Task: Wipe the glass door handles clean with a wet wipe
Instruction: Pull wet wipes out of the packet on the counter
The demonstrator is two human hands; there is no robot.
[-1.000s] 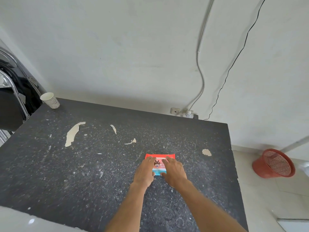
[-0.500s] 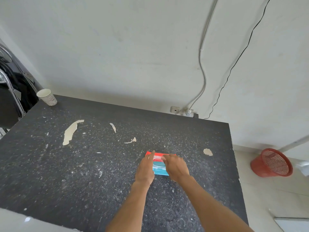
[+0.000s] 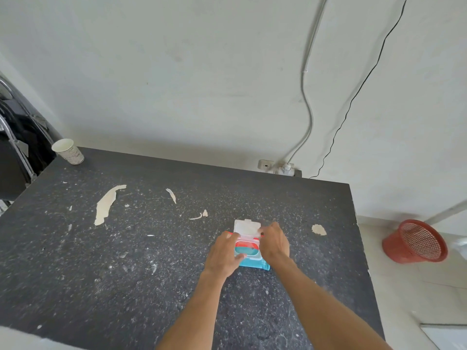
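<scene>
A wet wipe pack (image 3: 249, 248) lies flat on the dark speckled table (image 3: 126, 261), toward the right edge and about midway between the near and far edges. Its wrapper is red at the far end and light blue at the near end, and its white flip lid (image 3: 247, 227) stands open, tipped back toward the far edge, baring an oval opening that shows red and teal. No brand or wording on the pack can be read; a small dark mark in the opening is too blurred to make out. The left hand (image 3: 223, 255) presses down on the pack's left side, fingers curled over its edge and the thumb lying across the near rim of the opening. The right hand (image 3: 274, 241) rests against the pack's right side with its fingertips at the lid's right edge; whether it pinches the lid cannot be told. A paper cup (image 3: 67, 151) stands upright at the table's far left corner, with grey print on its side too small to read. Pale paint flakes (image 3: 106, 204) are scattered over the left and middle of the tabletop. A red mesh basket (image 3: 417, 242) lies tipped on the floor beyond the table's right edge.
</scene>
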